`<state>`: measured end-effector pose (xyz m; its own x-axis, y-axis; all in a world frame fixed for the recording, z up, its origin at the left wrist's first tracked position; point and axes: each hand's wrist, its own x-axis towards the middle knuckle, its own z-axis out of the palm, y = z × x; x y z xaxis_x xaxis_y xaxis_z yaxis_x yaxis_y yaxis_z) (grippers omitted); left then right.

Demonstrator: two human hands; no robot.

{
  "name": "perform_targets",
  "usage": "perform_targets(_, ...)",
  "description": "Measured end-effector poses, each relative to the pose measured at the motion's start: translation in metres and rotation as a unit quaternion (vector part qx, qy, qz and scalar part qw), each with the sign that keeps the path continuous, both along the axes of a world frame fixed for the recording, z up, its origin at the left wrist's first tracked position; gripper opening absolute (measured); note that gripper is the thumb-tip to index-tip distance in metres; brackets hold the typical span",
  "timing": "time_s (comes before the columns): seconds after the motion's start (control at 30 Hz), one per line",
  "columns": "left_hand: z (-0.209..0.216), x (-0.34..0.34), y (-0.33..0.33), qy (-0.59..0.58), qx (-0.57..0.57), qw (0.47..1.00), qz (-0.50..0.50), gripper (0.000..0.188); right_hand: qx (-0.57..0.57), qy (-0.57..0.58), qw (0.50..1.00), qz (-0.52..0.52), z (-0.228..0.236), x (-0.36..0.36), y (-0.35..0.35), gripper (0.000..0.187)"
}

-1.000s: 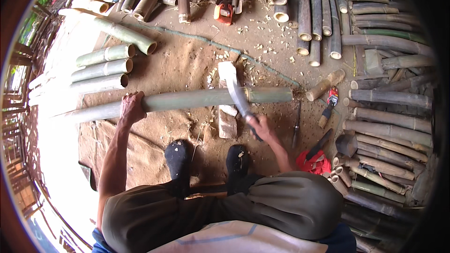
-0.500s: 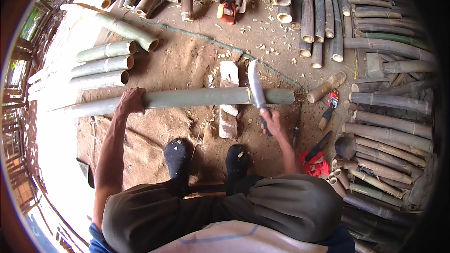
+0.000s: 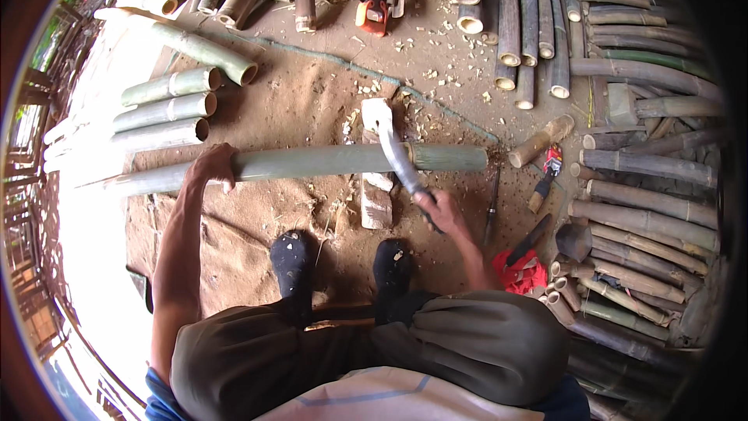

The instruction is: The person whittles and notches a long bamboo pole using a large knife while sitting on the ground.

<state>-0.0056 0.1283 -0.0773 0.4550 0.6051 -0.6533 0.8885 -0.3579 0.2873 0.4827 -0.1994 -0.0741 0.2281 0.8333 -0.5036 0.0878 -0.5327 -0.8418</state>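
Note:
A long green bamboo pole (image 3: 312,164) lies crosswise in front of me, its right part resting over a pale wooden block (image 3: 377,206). My left hand (image 3: 213,165) is closed around the pole left of the block. In my right hand (image 3: 441,210) is the dark handle of a machete (image 3: 400,157) with a curved, shiny blade. The blade slants up and leftward across the pole, just left of its ring-like joint. Whether the edge touches the bamboo I cannot tell.
Several cut bamboo pieces (image 3: 165,114) lie at the left. More bamboo (image 3: 650,203) is stacked along the right and far sides. An orange-handled saw (image 3: 372,17) lies at the back. Near my right arm are a dark-handled tool (image 3: 529,240), a red cloth (image 3: 520,273) and a short bamboo piece (image 3: 541,141).
The machete has swung leftward along the pole, from the joint to just left of it, and its blade now tilts further left. My left hand keeps its hold on the pole.

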Motion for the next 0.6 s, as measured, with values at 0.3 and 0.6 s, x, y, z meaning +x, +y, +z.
perform_targets(0.3, 0.005, 0.01, 0.016, 0.041, -0.088, 0.995, -0.016, 0.067, 0.032, -0.065, 0.996, -0.055, 0.01, 0.01, 0.01, 0.051)
perform_targets(0.6, 0.015, 0.006, -0.085, -0.132, 0.357, 0.924, 0.044, 0.071, 0.015, -0.014, 0.999, -0.04, 0.006, 0.005, -0.01, 0.043)
